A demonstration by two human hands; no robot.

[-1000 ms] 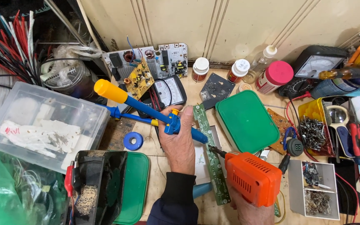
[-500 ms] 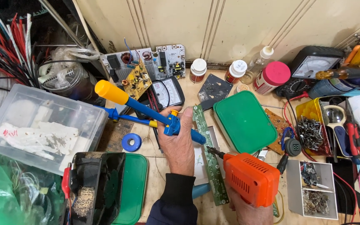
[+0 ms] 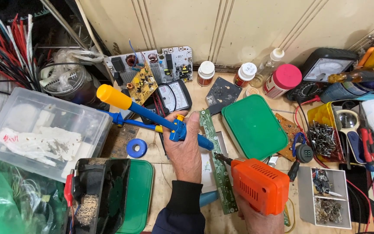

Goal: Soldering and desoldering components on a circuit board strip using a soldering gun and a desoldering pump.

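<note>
While the left hand (image 3: 187, 149) grips the blue, yellow-knobbed desoldering pump (image 3: 152, 113) angled down-right, its tip meets the orange soldering gun (image 3: 259, 185), clasped by the right hand (image 3: 256, 219), over the long green circuit strip (image 3: 216, 162).

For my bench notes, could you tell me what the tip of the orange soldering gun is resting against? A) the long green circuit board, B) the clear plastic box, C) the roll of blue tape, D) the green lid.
A: the tip of the orange soldering gun, held in the right hand, meets the long green circuit board, beside the left hand holding the blue desoldering pump.
</note>
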